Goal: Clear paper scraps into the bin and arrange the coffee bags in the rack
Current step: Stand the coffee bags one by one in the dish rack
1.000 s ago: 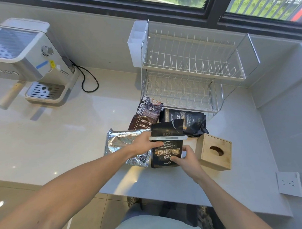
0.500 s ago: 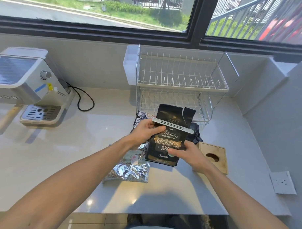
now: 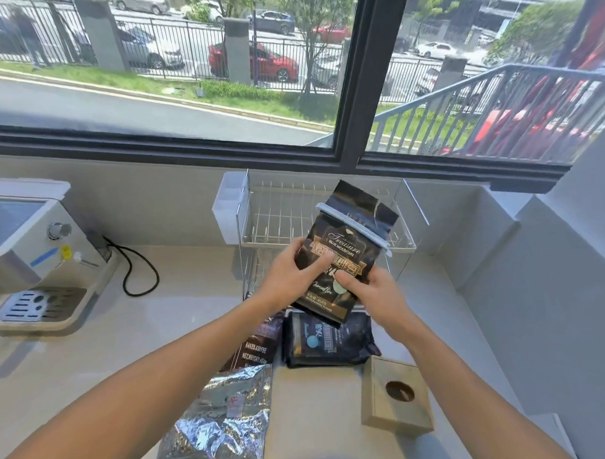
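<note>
Now your left hand (image 3: 290,274) and right hand (image 3: 368,292) grip one black coffee bag (image 3: 343,248), hiding part of the rack (image 3: 276,213); three other bags (image 3: 327,341) lie below.

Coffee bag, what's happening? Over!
Both hands grip black coffee bag, lifted before rack. Three bags wait on counter. Nothing blocking.

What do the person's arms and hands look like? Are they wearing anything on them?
Both arms are bare all the way from the bottom of the picture, with no sleeves showing. The left hand and the right hand have no gloves, and no watch, bracelet or ring can be seen on them. The fingernails look short and plain.
</note>
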